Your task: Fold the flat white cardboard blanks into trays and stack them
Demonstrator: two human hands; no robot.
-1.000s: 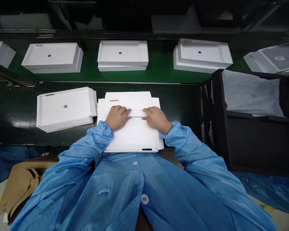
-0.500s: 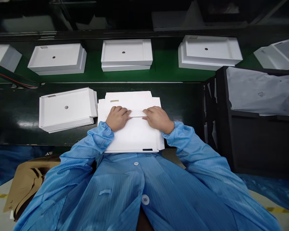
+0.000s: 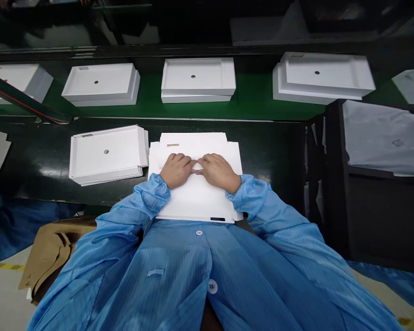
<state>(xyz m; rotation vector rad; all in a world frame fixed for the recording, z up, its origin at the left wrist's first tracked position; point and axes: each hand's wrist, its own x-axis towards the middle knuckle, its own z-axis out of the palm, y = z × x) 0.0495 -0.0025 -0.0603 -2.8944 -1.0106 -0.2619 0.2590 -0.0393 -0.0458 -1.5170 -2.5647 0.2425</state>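
A flat white cardboard blank (image 3: pixel 197 200) with notched corners lies in front of me, its near edge against my coat. A dark strip marks its lower right edge, and a small tan strip shows near the top left. Across its middle, my left hand (image 3: pixel 177 170) has its thumb and fingers closed on a raised fold. My right hand (image 3: pixel 218 172) grips the same fold from the other side, and the fingertips of both hands meet at the centre. The fold itself is mostly hidden under the fingers.
Left of the blank is a stack of white cardboard trays (image 3: pixel 106 154) with a round mark. Shallow white boxes (image 3: pixel 198 76) line the green belt (image 3: pixel 248 99) behind. A black bin (image 3: pixel 382 202) with a pale grey bag (image 3: pixel 382 138) stands right. A brown carton (image 3: pixel 51 248) is low at left.
My two hands have slid toward each other along the fold until their fingertips meet. The view has shifted slightly, so the surroundings sit further right.
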